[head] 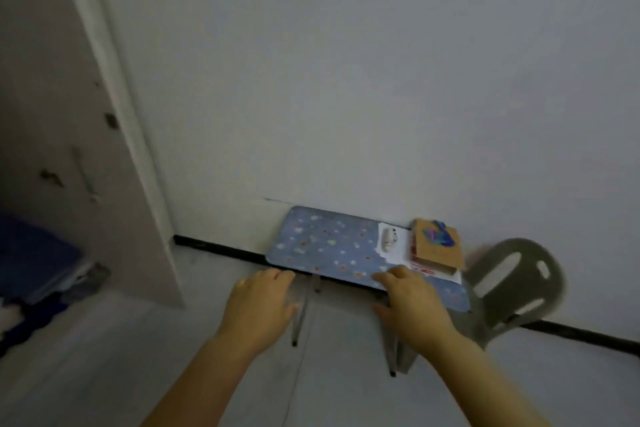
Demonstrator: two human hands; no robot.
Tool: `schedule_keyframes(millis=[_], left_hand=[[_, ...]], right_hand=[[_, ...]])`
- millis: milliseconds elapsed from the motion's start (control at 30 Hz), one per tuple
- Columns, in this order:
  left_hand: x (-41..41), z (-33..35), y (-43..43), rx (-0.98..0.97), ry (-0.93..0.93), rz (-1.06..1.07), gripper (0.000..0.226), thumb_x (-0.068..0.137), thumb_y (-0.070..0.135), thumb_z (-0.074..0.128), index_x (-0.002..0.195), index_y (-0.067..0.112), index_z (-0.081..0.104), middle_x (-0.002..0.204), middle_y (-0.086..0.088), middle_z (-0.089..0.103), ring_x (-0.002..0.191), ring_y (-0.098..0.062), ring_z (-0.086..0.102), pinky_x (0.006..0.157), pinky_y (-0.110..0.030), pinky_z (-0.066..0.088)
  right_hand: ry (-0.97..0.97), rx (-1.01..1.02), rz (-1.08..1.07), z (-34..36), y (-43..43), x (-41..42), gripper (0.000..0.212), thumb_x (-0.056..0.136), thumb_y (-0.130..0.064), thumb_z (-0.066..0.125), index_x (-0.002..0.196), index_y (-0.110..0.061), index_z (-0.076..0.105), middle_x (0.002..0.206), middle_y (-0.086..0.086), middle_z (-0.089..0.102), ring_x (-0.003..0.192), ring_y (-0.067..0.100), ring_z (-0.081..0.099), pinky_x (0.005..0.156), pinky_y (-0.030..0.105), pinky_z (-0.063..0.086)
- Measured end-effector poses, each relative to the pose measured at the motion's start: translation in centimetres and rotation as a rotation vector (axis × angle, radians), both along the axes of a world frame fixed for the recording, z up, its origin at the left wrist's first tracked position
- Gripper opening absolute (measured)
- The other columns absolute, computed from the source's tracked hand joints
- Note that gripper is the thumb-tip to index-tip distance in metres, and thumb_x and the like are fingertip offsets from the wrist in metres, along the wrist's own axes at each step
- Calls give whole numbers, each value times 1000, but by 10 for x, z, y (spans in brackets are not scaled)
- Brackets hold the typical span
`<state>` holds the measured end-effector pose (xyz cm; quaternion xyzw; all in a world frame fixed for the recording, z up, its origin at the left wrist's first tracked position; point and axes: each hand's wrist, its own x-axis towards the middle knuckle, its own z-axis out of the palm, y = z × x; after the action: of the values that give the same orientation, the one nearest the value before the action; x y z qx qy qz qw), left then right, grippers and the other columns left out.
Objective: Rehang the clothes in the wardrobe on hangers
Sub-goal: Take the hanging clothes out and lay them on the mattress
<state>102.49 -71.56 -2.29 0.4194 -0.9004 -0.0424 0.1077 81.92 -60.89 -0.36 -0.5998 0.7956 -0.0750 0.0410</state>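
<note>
My left hand (261,303) and my right hand (410,302) reach forward side by side, palms down, fingers relaxed, holding nothing. They hover in front of a small blue folding table (329,246) with a star pattern. The wardrobe's pale side panel (79,135) stands at the left. Dark blue clothing (34,260) lies low at the far left edge. No hanger is in view.
A brown box (438,246) with papers and a small white object (389,239) lie on the table's right end. A grey plastic chair (512,277) stands to the right. A white wall fills the view behind, and pale floor lies below.
</note>
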Motion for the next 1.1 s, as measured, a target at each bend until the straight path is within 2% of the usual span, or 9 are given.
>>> schedule_keyframes(millis=[167,300,400,633,833,1100], left_hand=[[109,8,-55,3,9,246,50,95,44,43,141,28,32,140,6,42,125,-15,42,100,-27,33],[171,13,-89,-9,16,413,41,95,42,43,131,23,43,127,4,50,110,-15,50,88,-26,38],[206,14,-118,-20,7,516,37,96,37,42,128,20,48,128,1,52,110,-15,51,86,-23,37],[263,29,-180,-28,-77,819,46,96,43,39,139,27,34,136,5,44,120,-12,43,93,-24,32],[306,43,-218,-52,-111,1013,43,93,43,44,134,28,40,128,6,50,115,-14,47,92,-26,36],[394,37,-286,-62,-95,1135,51,93,48,43,140,29,33,131,7,48,117,-12,46,92,-25,36]], right_hand=[[-10,22,288,8,-103,88,52,95,-37,50,143,-24,34,140,1,38,125,25,40,104,36,36],[31,12,487,11,-180,143,54,94,-41,50,143,-26,35,135,0,42,120,21,45,98,30,39],[69,16,631,11,-242,178,54,93,-43,48,143,-27,34,135,-2,41,118,19,45,97,27,39],[38,-11,906,23,-365,248,54,94,-42,47,144,-28,32,140,-3,38,122,16,43,100,25,36],[-7,-39,1070,30,-446,313,45,95,-38,46,138,-26,39,135,-1,42,119,17,43,97,23,36],[-14,-41,1177,13,-545,416,51,90,-37,54,139,-28,41,139,-3,40,123,17,43,95,21,36]])
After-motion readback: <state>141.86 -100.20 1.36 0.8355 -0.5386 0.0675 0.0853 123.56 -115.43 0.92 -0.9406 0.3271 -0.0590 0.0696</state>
